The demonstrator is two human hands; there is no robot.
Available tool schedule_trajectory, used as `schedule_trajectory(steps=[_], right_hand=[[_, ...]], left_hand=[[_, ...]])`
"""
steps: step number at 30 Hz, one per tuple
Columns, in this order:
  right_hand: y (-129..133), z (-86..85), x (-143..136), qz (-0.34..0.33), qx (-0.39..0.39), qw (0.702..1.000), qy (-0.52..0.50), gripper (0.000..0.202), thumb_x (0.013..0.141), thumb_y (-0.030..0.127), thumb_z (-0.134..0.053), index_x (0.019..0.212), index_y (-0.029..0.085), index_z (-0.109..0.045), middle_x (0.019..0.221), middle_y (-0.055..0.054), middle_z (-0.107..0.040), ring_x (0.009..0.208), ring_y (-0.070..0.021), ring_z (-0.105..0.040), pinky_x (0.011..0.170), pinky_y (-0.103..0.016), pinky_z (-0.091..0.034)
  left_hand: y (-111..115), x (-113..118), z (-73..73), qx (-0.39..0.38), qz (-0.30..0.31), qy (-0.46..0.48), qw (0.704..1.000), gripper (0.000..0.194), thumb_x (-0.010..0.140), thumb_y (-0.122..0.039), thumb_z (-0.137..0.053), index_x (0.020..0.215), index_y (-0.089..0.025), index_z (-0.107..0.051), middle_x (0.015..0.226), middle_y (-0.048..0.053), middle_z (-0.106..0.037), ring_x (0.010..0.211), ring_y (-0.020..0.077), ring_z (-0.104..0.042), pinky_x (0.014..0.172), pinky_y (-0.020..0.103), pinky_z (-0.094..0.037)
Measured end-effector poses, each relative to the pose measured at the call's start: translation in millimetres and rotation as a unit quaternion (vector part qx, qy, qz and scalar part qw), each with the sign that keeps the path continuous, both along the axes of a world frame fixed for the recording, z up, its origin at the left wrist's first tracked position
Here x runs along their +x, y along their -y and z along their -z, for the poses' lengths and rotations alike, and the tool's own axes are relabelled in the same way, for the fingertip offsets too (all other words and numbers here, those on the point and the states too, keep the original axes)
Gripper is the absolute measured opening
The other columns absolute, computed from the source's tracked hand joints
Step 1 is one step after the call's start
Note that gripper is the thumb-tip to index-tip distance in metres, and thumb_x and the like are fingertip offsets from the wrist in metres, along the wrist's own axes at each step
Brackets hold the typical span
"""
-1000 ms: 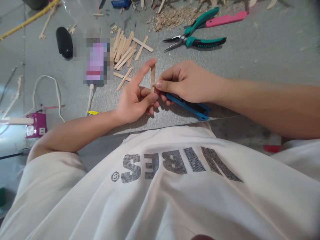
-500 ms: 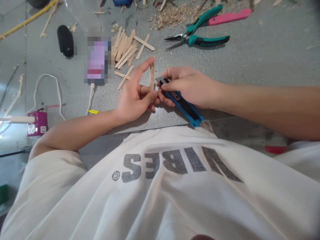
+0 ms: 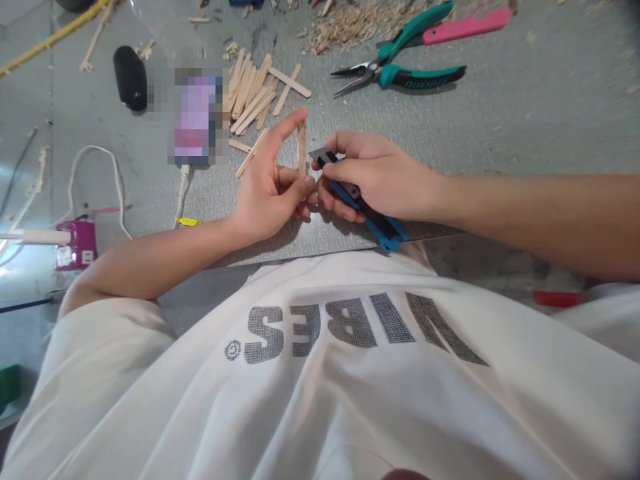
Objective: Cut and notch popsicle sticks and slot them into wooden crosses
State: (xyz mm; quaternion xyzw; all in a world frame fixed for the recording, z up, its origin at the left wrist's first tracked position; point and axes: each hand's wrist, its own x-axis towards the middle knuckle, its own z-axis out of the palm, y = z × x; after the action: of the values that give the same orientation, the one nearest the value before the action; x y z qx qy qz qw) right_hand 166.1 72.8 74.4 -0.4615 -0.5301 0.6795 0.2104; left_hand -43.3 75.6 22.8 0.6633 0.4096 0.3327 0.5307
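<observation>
Partway, seemingly: pinching a slim tan wooden stick mid-frame in left hand, clasping a blue-black utility knife in right hand, grip snug; pale shavings heaped top centre, flat wooden sticks remaining just left.

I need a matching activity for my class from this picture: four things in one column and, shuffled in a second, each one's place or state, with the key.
Column one
1. Blue utility knife
2. Single craft stick
3. Needle-nose pliers
4. Wood shavings

Column two
A. Held in the left hand
B. Heaped loosely
C. Held in the right hand
D. Lying with jaws apart

Pairs: 1-C; 2-A; 3-D; 4-B
</observation>
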Motion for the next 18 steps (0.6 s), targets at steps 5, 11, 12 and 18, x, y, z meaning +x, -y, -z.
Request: schedule_trajectory(steps=[5,11,12,18], right_hand=[[1.0,-3.1,-0.4,-0.003,-0.016,1.0,-0.013,0.019,0.102,0.007,-0.047,0.101,0.026,-0.047,0.061,0.007,-0.061,0.041,-0.0136,-0.054,0.043,-0.026,-0.042],[3.2,0.0,0.4,-0.038,0.054,0.997,0.042,0.022,0.114,0.021,-0.054,0.092,0.025,-0.048,0.058,0.007,-0.058,0.044,-0.0111,-0.057,0.046,-0.022,-0.044],[2.9,1.1,1.1,-0.044,0.063,0.996,0.049,0.025,0.114,0.025,-0.056,0.091,0.024,-0.049,0.058,0.007,-0.057,0.043,-0.0102,-0.056,0.046,-0.022,-0.043],[-0.5,3.8,4.9,-0.063,0.09,0.99,0.088,0.034,0.114,0.039,-0.063,0.086,0.021,-0.055,0.058,0.006,-0.057,0.045,-0.0076,-0.054,0.047,-0.02,-0.041]], left_hand=[[-0.9,-0.7,3.0,0.006,0.01,-0.012,1.0,0.105,0.104,-0.068,-0.073,0.184,-0.029,-0.018,0.078,-0.003,-0.079,0.062,0.0177,-0.075,0.057,0.031,-0.061],[-0.6,-2.0,6.7,0.008,0.023,0.009,1.0,0.102,0.103,-0.062,-0.077,0.183,-0.03,-0.023,0.072,-0.005,-0.075,0.061,0.018,-0.074,0.057,0.032,-0.06],[-0.1,-2.1,6.8,0.006,0.022,0.007,1.0,0.101,0.103,-0.062,-0.077,0.183,-0.031,-0.023,0.072,-0.006,-0.075,0.06,0.0178,-0.073,0.057,0.032,-0.061],[3.0,-1.9,5.8,0.014,0.02,-0.007,1.0,0.106,0.103,-0.068,-0.075,0.185,-0.031,-0.02,0.07,-0.006,-0.074,0.06,0.0182,-0.074,0.059,0.032,-0.061]])
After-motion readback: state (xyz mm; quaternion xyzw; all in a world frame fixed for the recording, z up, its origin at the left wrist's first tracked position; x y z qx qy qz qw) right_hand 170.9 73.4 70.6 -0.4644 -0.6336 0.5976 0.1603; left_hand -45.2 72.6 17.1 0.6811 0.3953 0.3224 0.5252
